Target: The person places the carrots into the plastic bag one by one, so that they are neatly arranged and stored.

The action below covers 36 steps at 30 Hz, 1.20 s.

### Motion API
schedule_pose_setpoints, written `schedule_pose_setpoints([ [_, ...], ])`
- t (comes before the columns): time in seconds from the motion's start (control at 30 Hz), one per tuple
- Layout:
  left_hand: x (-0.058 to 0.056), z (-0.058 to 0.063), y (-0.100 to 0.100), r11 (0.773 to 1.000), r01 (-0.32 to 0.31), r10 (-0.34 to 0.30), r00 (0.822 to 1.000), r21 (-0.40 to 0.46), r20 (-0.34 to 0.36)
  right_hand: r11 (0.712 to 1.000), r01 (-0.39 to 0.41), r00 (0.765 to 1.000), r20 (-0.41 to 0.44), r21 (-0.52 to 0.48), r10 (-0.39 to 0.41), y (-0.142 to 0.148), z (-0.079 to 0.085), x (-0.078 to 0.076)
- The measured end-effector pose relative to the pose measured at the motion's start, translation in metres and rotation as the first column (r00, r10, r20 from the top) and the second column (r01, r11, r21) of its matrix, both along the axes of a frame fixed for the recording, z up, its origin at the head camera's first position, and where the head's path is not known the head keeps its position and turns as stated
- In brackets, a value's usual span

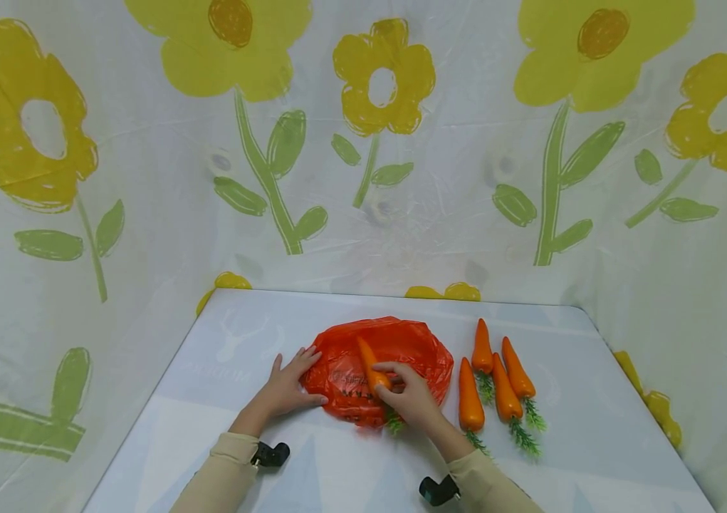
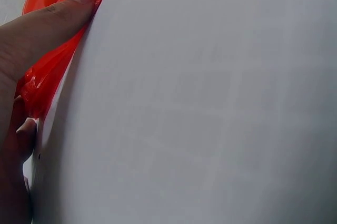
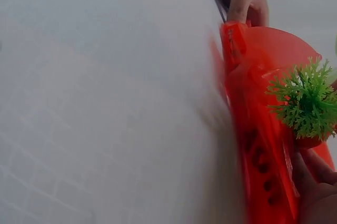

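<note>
A red plastic bag (image 1: 411, 349) with dark print lies on the white table, its mouth spread wide. My right hand (image 1: 413, 393) grips an orange toy carrot (image 1: 368, 358) near its leafy end, over the bag. The carrot's tip points away from me. Its green leaves (image 3: 306, 100) stick out below my fingers in the right wrist view. At the bag's left edge, my left hand (image 1: 289, 385) rests with fingers spread. The left thumb (image 2: 63, 17) lies straight along the red plastic in the left wrist view.
Several more toy carrots with green tops lie right of the bag, among them a near carrot (image 1: 471, 399) and a far carrot (image 1: 481, 345). A white curtain (image 1: 440, 214) printed with yellow flowers surrounds the table (image 1: 594, 427). Small black devices sit on both wrists.
</note>
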<state>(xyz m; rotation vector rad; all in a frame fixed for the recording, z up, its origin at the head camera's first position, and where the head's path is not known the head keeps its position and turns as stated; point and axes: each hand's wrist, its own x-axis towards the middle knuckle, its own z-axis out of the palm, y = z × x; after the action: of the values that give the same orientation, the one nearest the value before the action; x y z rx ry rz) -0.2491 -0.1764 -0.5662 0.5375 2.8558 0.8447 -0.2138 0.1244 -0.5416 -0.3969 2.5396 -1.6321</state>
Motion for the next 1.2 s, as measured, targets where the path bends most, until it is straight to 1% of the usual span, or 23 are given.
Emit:
schedule_pose_setpoints([
  [0.27,0.001,0.002,0.0,1.0,-0.006,0.006,1.0,0.012,0.012,1.0,-0.024,1.0,0.003,-0.018,0.024,-0.008,-0.003,0.0],
  [0.47,0.002,0.003,0.0,1.0,-0.011,0.011,1.0,0.006,0.024,0.999,-0.035,0.999,-0.017,-0.026,0.034,-0.016,-0.008,-0.003],
  [0.57,0.002,0.003,0.0,1.0,-0.008,0.008,1.0,0.011,0.017,0.999,-0.032,0.999,-0.026,-0.028,0.031,-0.021,-0.01,-0.005],
  [0.77,0.004,0.003,0.0,1.0,-0.002,0.002,1.0,0.029,-0.001,1.0,-0.021,1.0,-0.01,-0.023,0.021,-0.029,-0.01,-0.006],
  [0.97,0.002,0.001,0.0,1.0,0.006,-0.006,1.0,0.01,-0.017,0.999,-0.029,1.0,0.0,-0.023,0.029,-0.038,-0.009,-0.006],
  [1.2,0.001,0.0,0.0,1.0,0.006,-0.005,1.0,0.021,-0.013,1.0,-0.018,1.0,0.015,-0.008,0.018,-0.047,-0.009,-0.008],
])
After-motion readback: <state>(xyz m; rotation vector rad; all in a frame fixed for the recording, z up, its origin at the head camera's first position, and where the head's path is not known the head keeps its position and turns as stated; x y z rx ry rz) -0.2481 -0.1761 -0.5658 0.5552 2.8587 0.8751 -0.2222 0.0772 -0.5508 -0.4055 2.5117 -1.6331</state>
